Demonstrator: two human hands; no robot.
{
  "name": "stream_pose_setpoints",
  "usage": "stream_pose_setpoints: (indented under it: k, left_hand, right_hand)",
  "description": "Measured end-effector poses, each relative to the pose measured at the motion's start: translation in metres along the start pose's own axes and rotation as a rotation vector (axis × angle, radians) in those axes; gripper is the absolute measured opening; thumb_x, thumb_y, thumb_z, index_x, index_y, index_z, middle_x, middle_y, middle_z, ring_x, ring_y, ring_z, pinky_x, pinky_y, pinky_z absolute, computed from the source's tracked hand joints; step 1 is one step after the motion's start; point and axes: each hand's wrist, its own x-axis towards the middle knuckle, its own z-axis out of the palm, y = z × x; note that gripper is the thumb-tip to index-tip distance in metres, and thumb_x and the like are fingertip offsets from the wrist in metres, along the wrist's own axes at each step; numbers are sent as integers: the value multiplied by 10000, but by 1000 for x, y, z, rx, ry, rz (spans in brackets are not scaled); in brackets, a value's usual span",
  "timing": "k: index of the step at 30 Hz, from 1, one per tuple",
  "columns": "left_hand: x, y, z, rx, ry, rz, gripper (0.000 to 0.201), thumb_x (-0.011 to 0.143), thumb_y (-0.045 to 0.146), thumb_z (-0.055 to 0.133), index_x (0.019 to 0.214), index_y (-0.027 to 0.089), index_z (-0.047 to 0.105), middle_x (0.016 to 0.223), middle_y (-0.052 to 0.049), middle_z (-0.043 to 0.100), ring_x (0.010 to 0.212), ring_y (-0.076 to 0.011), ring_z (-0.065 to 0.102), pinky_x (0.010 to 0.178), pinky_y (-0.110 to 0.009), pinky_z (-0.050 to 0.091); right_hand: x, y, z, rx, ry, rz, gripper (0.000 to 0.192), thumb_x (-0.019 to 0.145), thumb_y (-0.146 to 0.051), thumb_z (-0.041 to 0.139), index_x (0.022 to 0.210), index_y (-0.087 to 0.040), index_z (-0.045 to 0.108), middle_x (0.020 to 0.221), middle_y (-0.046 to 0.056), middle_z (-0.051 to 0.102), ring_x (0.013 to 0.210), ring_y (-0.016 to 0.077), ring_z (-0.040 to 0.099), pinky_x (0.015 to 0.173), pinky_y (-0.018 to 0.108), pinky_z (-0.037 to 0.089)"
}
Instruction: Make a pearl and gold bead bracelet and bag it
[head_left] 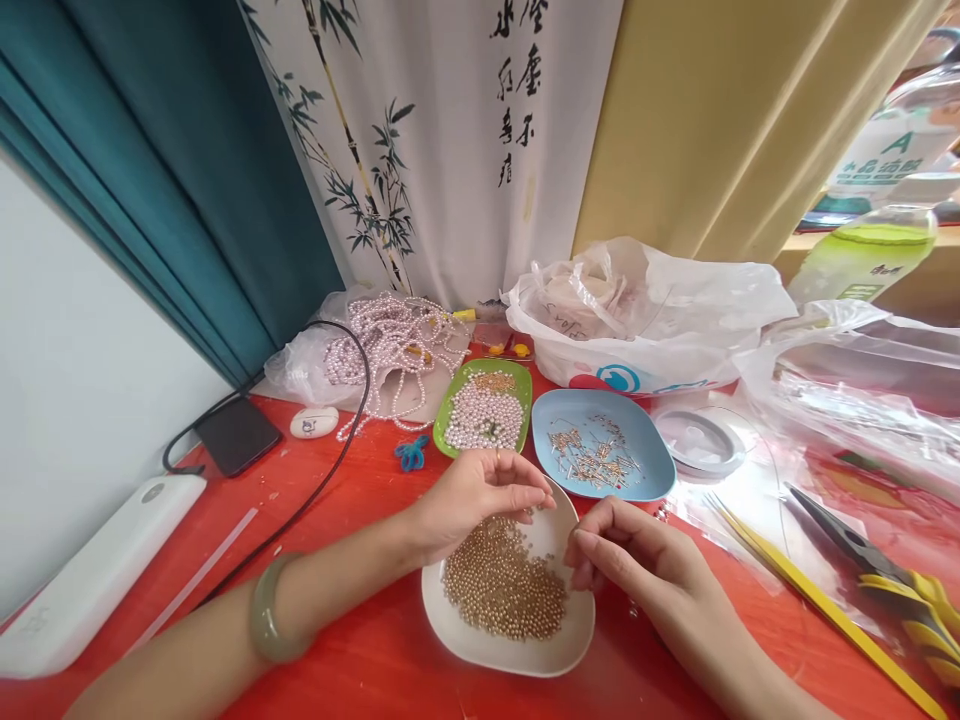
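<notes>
A white dish of gold beads sits nearest on the red counter, its long axis running away from the person, canted slightly right. Over its far part, the left hand points rightward; whether its grip holds anything, I cannot tell. At the right rim, the right hand points left, grip closed, thumb against forefinger, contents hidden. Beyond lie a blue tray, set crosswise, and a green tray.
</notes>
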Motion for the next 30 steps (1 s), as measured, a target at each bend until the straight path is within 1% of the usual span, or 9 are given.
stream_pose_setpoints:
  k: [8, 14, 19, 25, 30]
  left_hand:
    - [1, 0, -1, -31, 4, 27, 79, 643, 152, 669, 700, 117, 628, 684, -14, 591, 645, -86, 529, 618, -212, 422]
    - [2, -2, -2, -34, 23, 9, 110, 623, 175, 690, 695, 119, 629, 680, -14, 593, 644, -91, 532, 623, -221, 424]
    - [3, -1, -1, -48, 2, -3, 94, 631, 171, 686, 691, 121, 633, 676, -11, 597, 636, -82, 533, 622, -211, 424]
    - [2, 0, 1, -48, -5, -7, 101, 630, 180, 687, 696, 125, 635, 703, -26, 621, 670, -103, 554, 630, -224, 432]
    - [2, -2, 0, -48, 3, 0, 101, 626, 182, 691, 700, 133, 644, 710, -22, 623, 674, -102, 556, 643, -229, 437]
  right_hand:
    - [2, 2, 0, -17, -3, 8, 193, 794, -331, 495, 664, -190, 511, 584, -9, 586, 567, 124, 552, 553, 236, 438]
    - [1, 3, -1, -27, -11, -3, 192, 801, -321, 497, 665, -186, 516, 586, -11, 579, 573, 121, 549, 556, 231, 433]
    - [3, 2, 0, -57, -27, 5, 203, 807, -327, 487, 661, -188, 504, 588, -12, 566, 580, 123, 537, 565, 238, 422]
    - [4, -1, 0, -95, -35, 11, 207, 811, -333, 468, 658, -195, 488, 581, -12, 565, 581, 131, 542, 572, 249, 422]
    - [4, -2, 0, -103, -40, 16, 208, 803, -331, 464, 645, -197, 484, 570, -12, 562, 570, 134, 541, 562, 250, 422]
